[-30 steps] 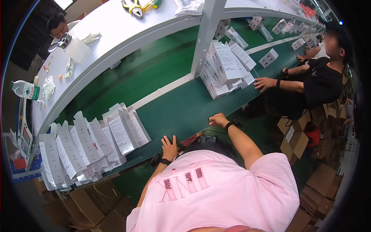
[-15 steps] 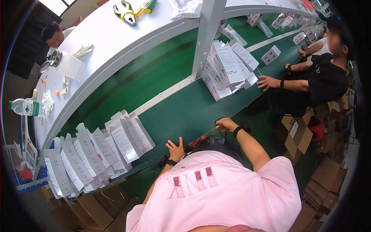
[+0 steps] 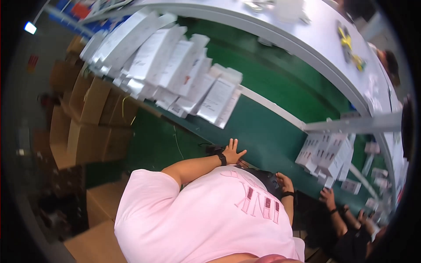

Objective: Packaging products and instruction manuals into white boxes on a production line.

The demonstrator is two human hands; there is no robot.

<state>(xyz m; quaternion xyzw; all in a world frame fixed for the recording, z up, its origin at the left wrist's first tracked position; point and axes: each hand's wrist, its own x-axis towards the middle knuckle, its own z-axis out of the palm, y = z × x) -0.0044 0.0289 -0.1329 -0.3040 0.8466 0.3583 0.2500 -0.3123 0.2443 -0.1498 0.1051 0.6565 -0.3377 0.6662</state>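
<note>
My left hand (image 3: 233, 152) rests at the near edge of the green work surface (image 3: 267, 147), fingers spread and nothing in it. My right hand (image 3: 285, 181) is by that same edge, beside a black pouch (image 3: 266, 182) at my waist. Its fingers are loosely bent and I see nothing held in them. Left of my hands stands a row of white cardboard boxes (image 3: 180, 68), upright and leaning together, with their top flaps raised. Further right a second cluster of white boxes (image 3: 326, 153) stands beside a grey post.
A grey post (image 3: 355, 126) rises from the surface at the right. Above runs a white shelf (image 3: 302, 26) with yellow-handled pliers (image 3: 346, 41). Brown cartons (image 3: 90, 131) are piled at the left. A co-worker's hand (image 3: 327, 198) is near the right-hand boxes.
The view has swung left, so the boxes and shelf appear shifted and turned. My right hand has drawn back toward my waist; my left stays spread at the edge.
</note>
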